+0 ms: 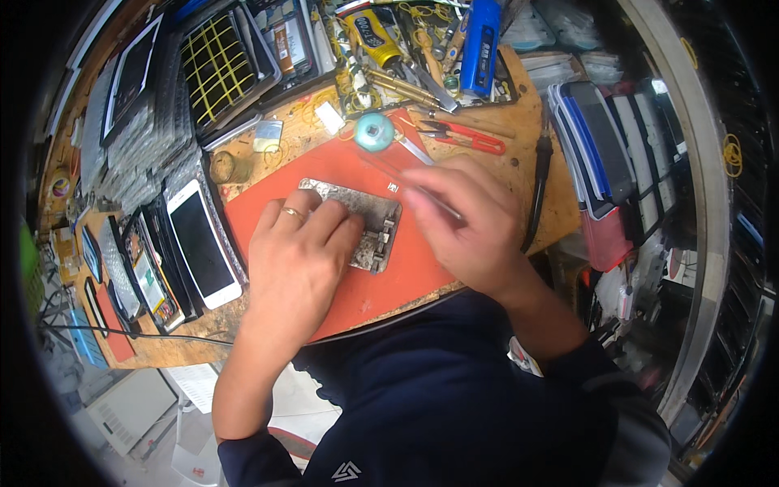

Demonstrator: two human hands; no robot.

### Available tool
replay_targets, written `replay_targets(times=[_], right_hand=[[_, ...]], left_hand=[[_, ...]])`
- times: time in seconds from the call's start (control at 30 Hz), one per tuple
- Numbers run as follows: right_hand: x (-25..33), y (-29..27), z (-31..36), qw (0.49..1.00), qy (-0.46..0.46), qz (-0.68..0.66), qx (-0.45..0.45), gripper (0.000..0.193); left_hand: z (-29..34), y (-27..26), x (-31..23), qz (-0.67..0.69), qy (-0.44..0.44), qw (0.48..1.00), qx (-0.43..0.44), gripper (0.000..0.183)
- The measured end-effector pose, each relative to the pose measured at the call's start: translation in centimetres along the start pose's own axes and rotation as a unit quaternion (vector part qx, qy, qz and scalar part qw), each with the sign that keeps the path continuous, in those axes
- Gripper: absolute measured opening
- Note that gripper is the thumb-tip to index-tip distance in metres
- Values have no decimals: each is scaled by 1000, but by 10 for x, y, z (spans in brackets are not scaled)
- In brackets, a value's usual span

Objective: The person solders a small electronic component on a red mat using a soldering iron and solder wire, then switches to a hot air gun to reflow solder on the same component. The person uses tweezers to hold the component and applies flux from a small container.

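In the head view, the left hand (pixel 299 247) rests its bent fingers on the metal holder (pixel 378 213), near the middle of the red mat (pixel 349 304); I cannot tell if it grips. At three o'clock from the holder, the right hand (pixel 480 221) pinches a thin tool (pixel 443 204).

A yellow-and-black squeezed tube (pixel 375 36) is bearing bold dark characters along its side. A glossy blue, elongated block-like object (pixel 479 53) is displaying pale printing down one face. A white angular emblem (pixel 346 471) is standing out on the lower front of the dark navy cloth garment (pixel 479 398). A white paper sheet (pixel 195 383) at lower left is carrying printed lines too small for reading. A small white mark (pixel 393 187) is showing on the flat orange-red mat (pixel 268 195), just beside the grey rectangular metal plate (pixel 373 209); whether it is forming letters cannot be told.
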State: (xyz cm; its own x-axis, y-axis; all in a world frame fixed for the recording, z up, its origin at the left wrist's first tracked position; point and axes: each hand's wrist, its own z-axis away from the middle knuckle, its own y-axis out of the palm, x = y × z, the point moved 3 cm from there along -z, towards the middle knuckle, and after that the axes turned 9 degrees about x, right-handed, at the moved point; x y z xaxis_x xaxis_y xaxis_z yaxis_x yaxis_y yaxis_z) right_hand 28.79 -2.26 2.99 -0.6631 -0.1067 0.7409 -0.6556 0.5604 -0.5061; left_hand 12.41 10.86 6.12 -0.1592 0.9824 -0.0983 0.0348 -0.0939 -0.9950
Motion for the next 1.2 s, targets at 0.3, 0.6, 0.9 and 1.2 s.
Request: replay_targets(times=[0.3, 0.6, 0.9, 1.2], right_hand=[[13, -41, 6, 1000, -6, 4, 13, 24], [-4, -19, 24, 997, 2, -54, 46, 26], [-2, -18, 42, 999, 38, 8, 21, 28], [11, -17, 57, 975, -70, 192, 88, 27]], left_hand=[[12, -3, 12, -12, 137, 990, 12, 14], [9, -10, 12, -10, 145, 988, 45, 18], [62, -31, 21, 7, -83, 991, -105, 23], [86, -28, 42, 191, -221, 935, -199, 6]])
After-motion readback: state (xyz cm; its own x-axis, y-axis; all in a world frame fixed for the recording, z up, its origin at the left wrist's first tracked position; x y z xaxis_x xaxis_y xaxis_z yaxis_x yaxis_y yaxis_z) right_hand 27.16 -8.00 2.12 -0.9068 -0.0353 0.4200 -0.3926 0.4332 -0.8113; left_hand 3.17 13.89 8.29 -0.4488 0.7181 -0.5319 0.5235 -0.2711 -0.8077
